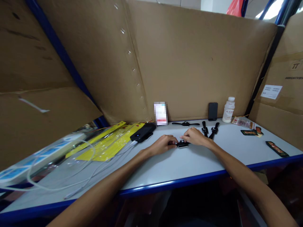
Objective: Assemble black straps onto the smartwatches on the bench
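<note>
A black spokeshave with a metal blade lies on the grey-white table between my hands. My left hand is curled around its left handle. From the other side my right hand reaches over it, fingers closed at the middle near the blade and screws, covering most of the right handle. Another spokeshave rests lengthwise by the back panel. Two more, a left one and a right one, stand out at a slant beyond my right hand.
A black power bank with white cables, yellow packaging and a power strip occupy the left. At the back are a blurred phone screen, a dark phone and a bottle. Cardboard walls surround the table.
</note>
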The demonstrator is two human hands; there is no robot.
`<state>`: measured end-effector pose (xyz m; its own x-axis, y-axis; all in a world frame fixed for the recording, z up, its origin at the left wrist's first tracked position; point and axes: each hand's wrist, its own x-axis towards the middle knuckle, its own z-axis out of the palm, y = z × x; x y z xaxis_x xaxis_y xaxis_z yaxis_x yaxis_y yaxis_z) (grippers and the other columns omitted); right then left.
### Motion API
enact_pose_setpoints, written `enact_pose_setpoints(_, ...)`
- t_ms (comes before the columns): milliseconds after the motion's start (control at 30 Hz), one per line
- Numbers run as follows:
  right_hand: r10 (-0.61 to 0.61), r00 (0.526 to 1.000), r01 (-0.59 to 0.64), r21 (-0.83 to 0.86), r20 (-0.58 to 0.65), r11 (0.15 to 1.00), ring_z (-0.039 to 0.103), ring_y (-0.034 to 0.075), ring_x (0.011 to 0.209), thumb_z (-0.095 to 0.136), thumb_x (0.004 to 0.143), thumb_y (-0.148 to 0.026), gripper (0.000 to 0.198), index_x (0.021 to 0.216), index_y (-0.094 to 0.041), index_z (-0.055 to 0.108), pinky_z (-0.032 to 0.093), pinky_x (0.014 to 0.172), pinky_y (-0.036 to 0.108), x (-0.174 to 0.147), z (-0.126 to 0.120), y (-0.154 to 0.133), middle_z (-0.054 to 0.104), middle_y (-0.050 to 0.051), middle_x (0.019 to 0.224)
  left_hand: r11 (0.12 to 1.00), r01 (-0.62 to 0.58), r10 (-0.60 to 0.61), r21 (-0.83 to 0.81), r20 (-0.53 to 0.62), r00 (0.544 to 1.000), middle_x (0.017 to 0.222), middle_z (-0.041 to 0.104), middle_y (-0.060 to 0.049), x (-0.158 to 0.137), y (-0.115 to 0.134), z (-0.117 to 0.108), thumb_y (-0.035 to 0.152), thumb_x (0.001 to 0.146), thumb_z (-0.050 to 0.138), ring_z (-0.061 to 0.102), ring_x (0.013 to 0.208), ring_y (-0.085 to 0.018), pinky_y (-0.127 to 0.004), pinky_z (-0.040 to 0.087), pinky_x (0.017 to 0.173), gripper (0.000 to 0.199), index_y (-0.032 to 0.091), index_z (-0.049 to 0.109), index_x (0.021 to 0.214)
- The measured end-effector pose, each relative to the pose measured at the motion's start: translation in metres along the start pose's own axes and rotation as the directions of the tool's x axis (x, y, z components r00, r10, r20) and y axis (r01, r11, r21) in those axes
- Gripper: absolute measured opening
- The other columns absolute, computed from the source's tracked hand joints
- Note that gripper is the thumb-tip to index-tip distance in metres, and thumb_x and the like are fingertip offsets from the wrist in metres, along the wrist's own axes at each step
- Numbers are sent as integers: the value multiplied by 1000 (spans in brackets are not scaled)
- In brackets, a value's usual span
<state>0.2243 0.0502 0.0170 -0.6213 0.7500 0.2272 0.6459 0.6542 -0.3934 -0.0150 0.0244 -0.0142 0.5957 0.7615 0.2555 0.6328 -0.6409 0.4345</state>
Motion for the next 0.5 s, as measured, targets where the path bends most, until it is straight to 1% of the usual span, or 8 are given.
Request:
enact_pose_setpoints(100,-41,999,38,88,27,995,43,10,57,60,97,-32,36,70,-15,77,24,59,26,2,3,2,51,-3,54,1000,-7,7,9,-1,1000,85,71,-2,0,-1,0,23,88,67,62,73,-16,-26,45,70,17,18,76,102)
enact_pose_setpoints(200,-70,998,68,105,11,992,41,10,58,60,98,-34,36,74,-14,79,23,59,25,3,4,4,47,-5,53,1000,-17,17,11,-2,1000,85,71,-2,0,-1,1,22,89,67,62,73,-16,-26,45,70,16,19,76,102)
enact_pose_setpoints(267,-55,998,55,67,-1,996,44,10,60,63,97,-33,28,83,-15,80,25,60,25,2,2,3,52,-4,58,1000,-20,20,12,-4,1000,85,71,-2,0,-2,1,22,89,68,62,73,-16,-26,45,70,16,19,76,102)
enact_pose_setpoints(333,-20,1000,20,-2,3,1000,49,12,65,68,94,-29,17,95,-17,81,26,61,24,0,-2,1,62,-1,67,999,-23,23,23,-7,1000,86,71,-2,0,-2,2,22,89,67,62,74,-16,-26,45,71,16,19,76,102)
enact_pose_setpoints(367,1,1000,0,-43,13,999,52,13,67,70,93,-29,16,98,-19,81,27,62,24,-1,-4,0,65,0,72,999,-25,25,34,-9,1000,87,71,-3,0,-2,2,21,89,67,62,74,-16,-26,46,71,16,19,76,102)
enact_pose_setpoints(500,62,995,-49,-170,72,984,59,17,73,66,96,-35,22,92,-21,83,28,61,26,-5,-12,0,72,6,79,997,-30,31,72,-11,999,92,70,-3,-1,-1,3,19,90,65,63,78,-17,-27,47,73,17,20,75,103)
